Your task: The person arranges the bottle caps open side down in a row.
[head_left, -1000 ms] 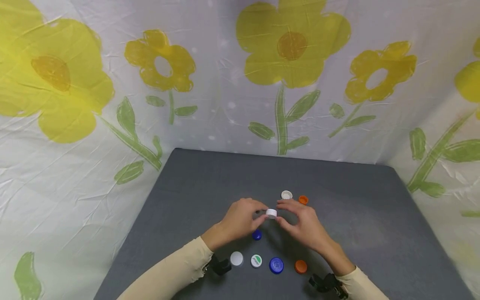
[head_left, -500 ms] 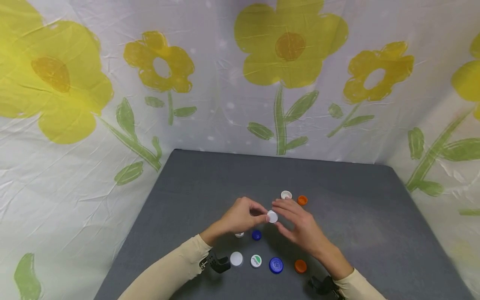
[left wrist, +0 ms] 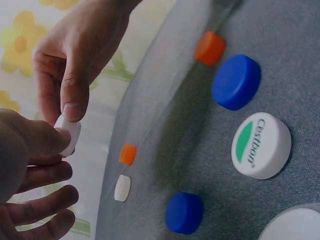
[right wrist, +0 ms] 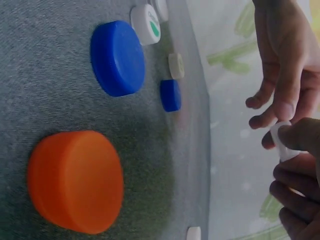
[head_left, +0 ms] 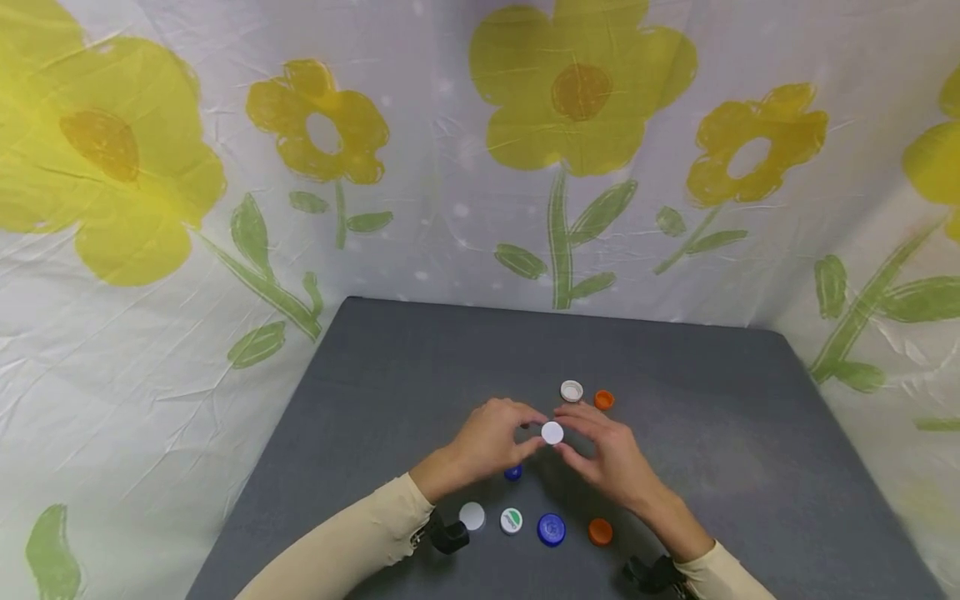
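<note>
A small white bottle cap (head_left: 552, 432) is held up over the table between my two hands, its flat round face toward the head camera. My left hand (head_left: 491, 437) pinches it from the left, between thumb and fingers. From the right, my right hand (head_left: 611, 454) grips its other side with thumb and fingertips. In the left wrist view, both thumbs press the white cap (left wrist: 70, 134) at its edges. The right wrist view shows the same cap (right wrist: 284, 142) edge-on, with the right thumb across it. Fingers hide parts of its rim.
On the dark table (head_left: 420, 358), a white cap (head_left: 472, 517), a green-and-white cap (head_left: 512, 521), a blue cap (head_left: 551, 530) and an orange cap (head_left: 601, 532) form a near row. Farther back lie an upturned white cap (head_left: 572, 391) and an orange one (head_left: 603, 400). A small blue cap (head_left: 513, 472) sits below the left hand.
The held white cap has turned from edge-on to face-up and shifted slightly right. My right fingers have closed onto it, while the left hand still holds it.
</note>
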